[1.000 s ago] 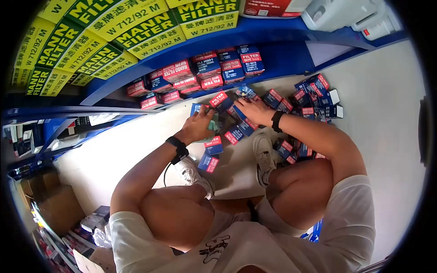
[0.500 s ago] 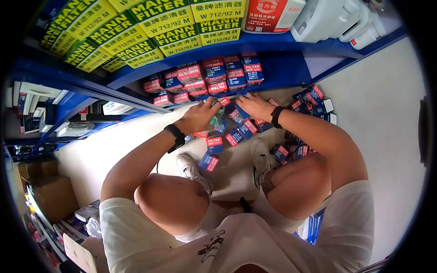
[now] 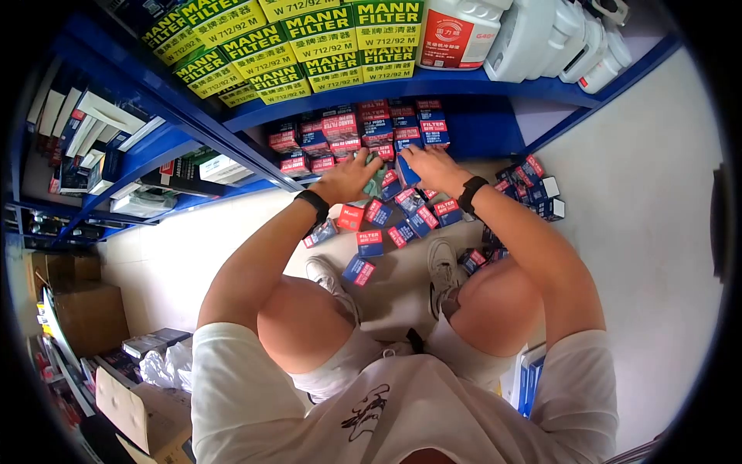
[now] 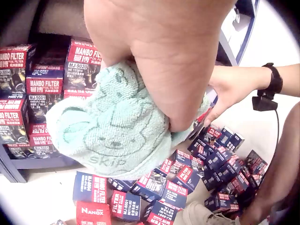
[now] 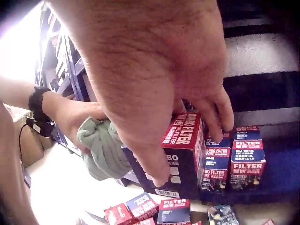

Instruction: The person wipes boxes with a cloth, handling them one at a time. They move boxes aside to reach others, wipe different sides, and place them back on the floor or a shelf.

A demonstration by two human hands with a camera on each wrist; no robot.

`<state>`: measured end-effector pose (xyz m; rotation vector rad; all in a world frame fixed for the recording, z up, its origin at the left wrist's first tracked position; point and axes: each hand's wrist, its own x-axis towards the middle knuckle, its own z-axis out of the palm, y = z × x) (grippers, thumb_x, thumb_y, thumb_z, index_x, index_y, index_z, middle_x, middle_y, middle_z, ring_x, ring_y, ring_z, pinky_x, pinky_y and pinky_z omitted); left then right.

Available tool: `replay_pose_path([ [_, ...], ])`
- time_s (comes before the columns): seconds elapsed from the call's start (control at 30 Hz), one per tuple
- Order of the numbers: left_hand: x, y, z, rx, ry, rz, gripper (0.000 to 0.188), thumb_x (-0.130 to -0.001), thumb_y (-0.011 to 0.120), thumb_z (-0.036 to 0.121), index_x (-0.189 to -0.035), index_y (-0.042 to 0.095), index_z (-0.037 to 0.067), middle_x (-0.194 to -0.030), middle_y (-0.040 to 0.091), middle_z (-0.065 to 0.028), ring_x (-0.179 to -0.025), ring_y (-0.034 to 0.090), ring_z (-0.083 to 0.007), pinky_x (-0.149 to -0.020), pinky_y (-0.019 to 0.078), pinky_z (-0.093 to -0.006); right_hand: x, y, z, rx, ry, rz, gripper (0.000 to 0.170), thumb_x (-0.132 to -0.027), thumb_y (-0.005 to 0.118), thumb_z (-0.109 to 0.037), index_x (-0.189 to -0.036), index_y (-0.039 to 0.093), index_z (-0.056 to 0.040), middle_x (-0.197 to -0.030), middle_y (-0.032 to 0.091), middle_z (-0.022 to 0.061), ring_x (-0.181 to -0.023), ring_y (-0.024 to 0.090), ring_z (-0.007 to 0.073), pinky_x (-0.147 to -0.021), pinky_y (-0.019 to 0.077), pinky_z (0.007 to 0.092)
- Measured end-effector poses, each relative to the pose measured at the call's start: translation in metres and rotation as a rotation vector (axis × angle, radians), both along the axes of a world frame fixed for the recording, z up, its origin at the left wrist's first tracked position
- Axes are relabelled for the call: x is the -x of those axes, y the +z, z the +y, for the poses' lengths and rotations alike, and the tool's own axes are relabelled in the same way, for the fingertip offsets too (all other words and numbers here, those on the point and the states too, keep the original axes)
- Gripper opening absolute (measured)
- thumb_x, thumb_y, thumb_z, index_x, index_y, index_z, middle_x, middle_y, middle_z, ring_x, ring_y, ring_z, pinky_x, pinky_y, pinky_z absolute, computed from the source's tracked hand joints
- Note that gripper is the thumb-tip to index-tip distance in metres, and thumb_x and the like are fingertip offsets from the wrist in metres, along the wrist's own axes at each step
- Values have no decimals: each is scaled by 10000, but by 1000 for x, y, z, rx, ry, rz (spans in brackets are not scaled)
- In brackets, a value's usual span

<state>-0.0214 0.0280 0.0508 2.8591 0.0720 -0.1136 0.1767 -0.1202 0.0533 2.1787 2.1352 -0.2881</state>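
A pale green towel [image 4: 112, 133] with a stitched animal face and "SKIP" hangs bunched from my left hand [image 3: 345, 180]. My right hand [image 3: 434, 166] grips a blue and red oil filter box [image 5: 185, 161], its thumb on one face and the fingers over the opposite side. That box is at the front of the low shelf, beside stacked boxes of the same brand. In the right wrist view, the towel lies right at the box's left side. The left fingertips are hidden by the towel.
Stacked filter boxes [image 4: 44, 86] fill the lower shelf's left part. Loose boxes [image 3: 369, 243] lie on the floor before my shoes [image 3: 444, 271], with a heap [image 3: 529, 182] to the right. Above, the blue shelf edge [image 3: 309, 103] carries yellow filter boxes [image 3: 321, 35] and white jugs [image 3: 533, 39].
Both hands have moved up toward the lower shelf, the right with a box and the left with the towel. The head view has shifted, showing more of the left shelves.
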Motion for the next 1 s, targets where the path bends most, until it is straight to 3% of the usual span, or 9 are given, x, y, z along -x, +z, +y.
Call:
replay_pose_path([
  [0.27,-5,11,-10,-68,58,-88,805,-688,839,168,-1334,386,5,-1209,473,-216,-1051,603,-450,-881,552,-483,5,20,-5,-26,-17,116,689,-639,860,-112,-1206,486,6,-1176,593,188,-1040,645,385,-867,550,454],
  [0.6,-1,17,-3,24,149,-54,767,-709,827,285,-1264,399,-27,-1261,473,-289,-1011,616,-495,-873,547,-504,12,29,0,-103,80,346,788,-693,838,-234,-1308,419,25,-1274,500,219,-1011,631,435,-823,551,492],
  [0.67,-2,18,-4,39,185,-101,756,-709,828,283,-1252,403,-27,-1240,474,-278,-1008,618,-485,-871,543,-505,18,38,-1,-40,-1,397,835,-706,839,-257,-1354,399,33,-1346,470,244,-1136,583,437,-923,521,467],
  [0.77,-2,31,-10,49,171,-86,749,-703,832,286,-1241,411,-23,-1210,476,-265,-1004,615,-477,-861,536,-508,12,26,4,-76,6,420,865,-711,836,-269,-1374,382,51,-1357,476,260,-1215,538,429,-976,497,447],
  [0.87,-2,38,-17,53,167,-118,731,-706,825,273,-1240,417,-16,-1190,473,-258,-999,608,-475,-859,528,-511,7,18,3,-198,63,446,862,-704,841,-285,-1359,403,66,-1316,507,266,-1239,518,414,-1009,471,432],
  [1.0,0,38,-19,70,203,-77,716,-711,812,252,-1248,421,-15,-1206,471,-265,-998,603,-472,-861,523,-512,13,28,3,-128,68,426,847,-697,845,-293,-1350,433,54,-1298,526,252,-1230,522,398,-1013,461,421],
])
